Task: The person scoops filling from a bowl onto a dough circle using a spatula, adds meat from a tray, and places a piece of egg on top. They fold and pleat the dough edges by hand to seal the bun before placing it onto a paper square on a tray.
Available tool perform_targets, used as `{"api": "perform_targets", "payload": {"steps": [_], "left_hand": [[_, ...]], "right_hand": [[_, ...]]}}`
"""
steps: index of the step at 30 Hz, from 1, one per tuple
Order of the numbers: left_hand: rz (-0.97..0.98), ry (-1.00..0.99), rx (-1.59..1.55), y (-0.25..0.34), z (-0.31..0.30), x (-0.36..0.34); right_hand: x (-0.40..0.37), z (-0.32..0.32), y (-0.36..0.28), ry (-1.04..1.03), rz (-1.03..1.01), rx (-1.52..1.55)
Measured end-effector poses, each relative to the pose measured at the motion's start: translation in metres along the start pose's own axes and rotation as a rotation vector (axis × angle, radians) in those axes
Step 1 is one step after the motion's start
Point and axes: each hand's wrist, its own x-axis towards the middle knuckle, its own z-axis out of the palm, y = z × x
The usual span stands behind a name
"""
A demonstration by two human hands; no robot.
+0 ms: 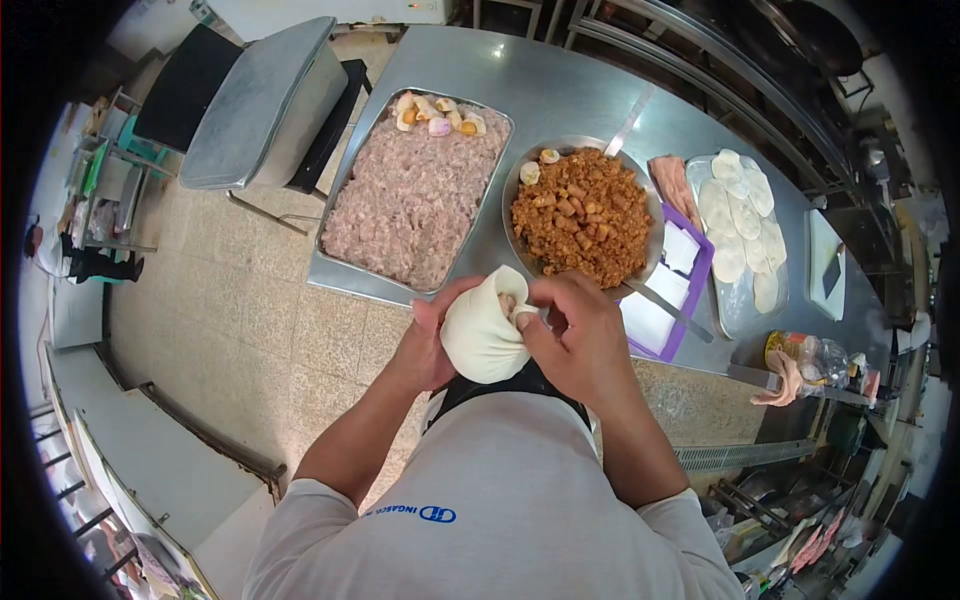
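A white dough bun [480, 335], pleated on its right side and open at the top, is held in front of my body. My left hand [428, 340] cups it from the left, fingers wrapped round its side. My right hand [578, 335] pinches the dough edge by the opening, where a bit of filling shows. Beyond the bun lies a tray of pale minced meat [410, 190] with egg pieces [438, 115] at its far end. To its right stands a round bowl of brown diced filling [580, 215], with a long-handled utensil [670, 310] at its near rim.
Flat dough rounds [740, 215] lie on a tray at the right. A purple-framed tray [700, 275], a pink cloth [678, 185], a white board [827, 265] and a plastic bottle [825, 360] are also on the metal table [480, 80]. Left is a covered bin [262, 110]; a person [90, 262] is at far left.
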Motion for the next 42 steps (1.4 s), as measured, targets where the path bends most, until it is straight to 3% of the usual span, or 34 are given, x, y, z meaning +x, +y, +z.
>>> {"api": "perform_targets", "payload": {"steps": [3,8,12,15,18,21,23,27,30,33,35,36,38,42], "left_hand": [[0.04,-0.068,0.197,-0.001,-0.005,-0.001],[-0.003,-0.068,0.068,0.006,0.002,0.004],[-0.015,-0.08,0.035,0.002,-0.003,0.001],[0.03,-0.082,0.031,0.006,-0.001,0.0],[0.022,-0.15,0.096,0.007,-0.005,-0.001],[0.001,-0.127,0.106,0.006,-0.009,0.001],[-0.104,-0.16,-0.1,0.0,-0.023,0.001],[-0.08,-0.168,-0.109,-0.005,-0.023,-0.001],[-0.017,-0.104,0.07,-0.002,-0.018,-0.001],[-0.045,-0.164,0.197,0.006,-0.022,-0.001],[-0.243,-0.138,0.163,0.021,-0.017,-0.004],[-0.243,-0.137,0.164,0.017,-0.018,-0.004],[-0.292,-0.054,-0.119,0.005,-0.024,-0.002],[-0.258,-0.033,-0.15,-0.005,-0.024,-0.001]], "right_hand": [[0.002,0.001,0.001,0.008,-0.001,0.089],[-0.007,0.003,0.013,-0.098,-0.033,-0.087],[-0.008,0.002,0.006,-0.105,0.009,-0.064],[-0.002,0.003,-0.002,0.037,0.022,0.033],[-0.001,0.004,0.001,-0.033,0.035,0.115],[-0.007,0.009,0.012,-0.009,-0.044,-0.001],[-0.011,0.01,0.018,-0.085,-0.049,-0.068],[-0.011,0.008,0.005,-0.069,-0.005,-0.027],[-0.005,0.006,-0.004,0.031,-0.013,0.036],[-0.004,0.005,0.002,-0.071,0.03,0.106],[-0.006,0.009,0.014,-0.058,-0.089,-0.035],[-0.008,0.01,0.016,-0.058,-0.089,-0.034],[-0.013,0.011,0.017,-0.117,-0.064,-0.057],[-0.013,0.009,0.01,-0.133,-0.052,-0.053]]}}
